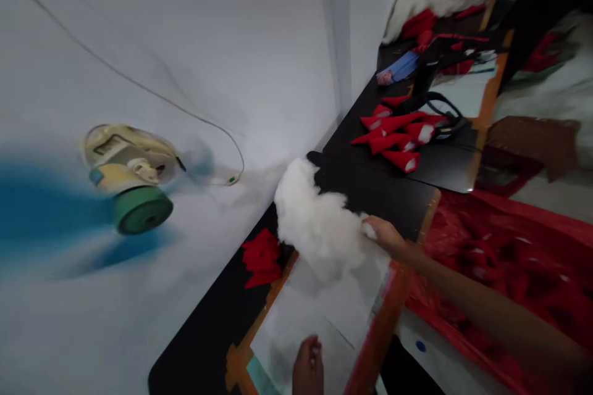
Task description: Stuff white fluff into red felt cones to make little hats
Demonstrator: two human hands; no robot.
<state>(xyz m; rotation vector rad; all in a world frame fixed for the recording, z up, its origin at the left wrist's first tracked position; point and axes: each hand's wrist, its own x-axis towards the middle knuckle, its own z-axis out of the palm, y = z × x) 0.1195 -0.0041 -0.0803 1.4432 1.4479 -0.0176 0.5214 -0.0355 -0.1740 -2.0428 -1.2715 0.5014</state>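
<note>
A fluffy heap of white stuffing [319, 222] lies on the far end of a pale, orange-taped work board [315, 308]. At the heap's right edge, my right hand [383, 234] is closed on a small tuft of the stuffing. My left hand [308, 365] is at the near end of the board, its fingers curled together; whatever they may hold is hidden. A thin dark line, perhaps a stick or needle, lies on the board [340, 332] between the hands. Folded red fabric pieces [262, 259] sit left of the stuffing on the black table [208, 315].
A red plastic bag [509, 216] with red pieces stands right of the table. Several red cones with white ends [398, 133] and a black headband-like item [442, 111] lie farther back. A green-wheeled fan [142, 210] with blurred blue blades is at the left wall.
</note>
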